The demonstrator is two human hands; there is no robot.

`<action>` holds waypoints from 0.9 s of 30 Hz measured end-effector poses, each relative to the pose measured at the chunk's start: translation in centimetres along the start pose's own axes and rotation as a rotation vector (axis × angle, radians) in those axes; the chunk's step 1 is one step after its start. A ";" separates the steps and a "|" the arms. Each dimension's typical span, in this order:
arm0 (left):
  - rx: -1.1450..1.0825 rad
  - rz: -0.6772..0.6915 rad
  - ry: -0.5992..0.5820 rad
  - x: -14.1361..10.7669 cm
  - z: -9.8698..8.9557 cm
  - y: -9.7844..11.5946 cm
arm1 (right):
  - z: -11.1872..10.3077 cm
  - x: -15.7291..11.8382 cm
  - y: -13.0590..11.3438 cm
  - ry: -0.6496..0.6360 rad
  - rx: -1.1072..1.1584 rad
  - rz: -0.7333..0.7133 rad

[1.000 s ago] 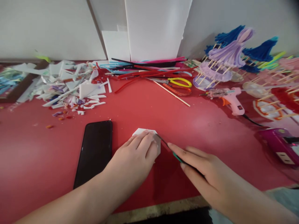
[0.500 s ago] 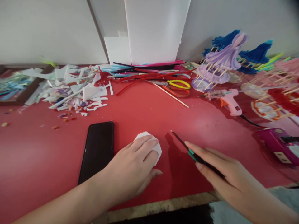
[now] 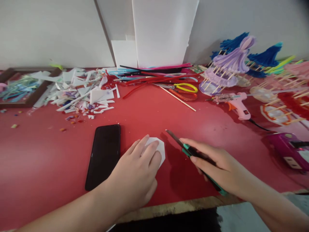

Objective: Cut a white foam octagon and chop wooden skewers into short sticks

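Note:
My left hand (image 3: 137, 170) lies over a small white many-sided piece (image 3: 161, 149), its fingers bent and gripping or pressing it on the red table (image 3: 145, 112). Part of the piece is hidden under the fingers. To the right, my right hand (image 3: 217, 167) holds a black and green utility knife (image 3: 187, 149), with the blade out and pointing up and left. The blade's tip is above the table, apart from the white piece. Just left of my left hand lies a black phone (image 3: 104, 156).
White scraps (image 3: 84, 93) and a brown frame (image 3: 29, 104) are at the back left. Behind are pipe cleaners (image 3: 156, 72) and yellow-handled scissors (image 3: 185, 87). A pink glue gun (image 3: 240, 104), craft carousels (image 3: 231, 64) and a purple power strip (image 3: 285, 148) stand right.
My right hand and the knife have moved left, nearer the white piece. The knife has turned so more of its blade and green handle show. My left fingers have shifted on the piece.

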State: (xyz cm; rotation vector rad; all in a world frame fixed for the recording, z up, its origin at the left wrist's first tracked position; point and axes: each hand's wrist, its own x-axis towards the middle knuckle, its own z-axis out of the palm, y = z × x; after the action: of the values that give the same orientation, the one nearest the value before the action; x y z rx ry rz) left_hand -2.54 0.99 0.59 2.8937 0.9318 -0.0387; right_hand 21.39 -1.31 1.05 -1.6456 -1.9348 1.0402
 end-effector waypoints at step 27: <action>0.180 0.106 0.117 1.0 0.4 -1.4 | 1.6 0.1 -1.0 -0.076 -0.128 -0.098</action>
State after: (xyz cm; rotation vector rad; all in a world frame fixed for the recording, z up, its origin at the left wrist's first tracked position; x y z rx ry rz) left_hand -2.51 2.65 -0.01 3.1375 0.8305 0.0595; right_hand 19.57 -1.72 0.71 -1.5799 -2.1494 0.9725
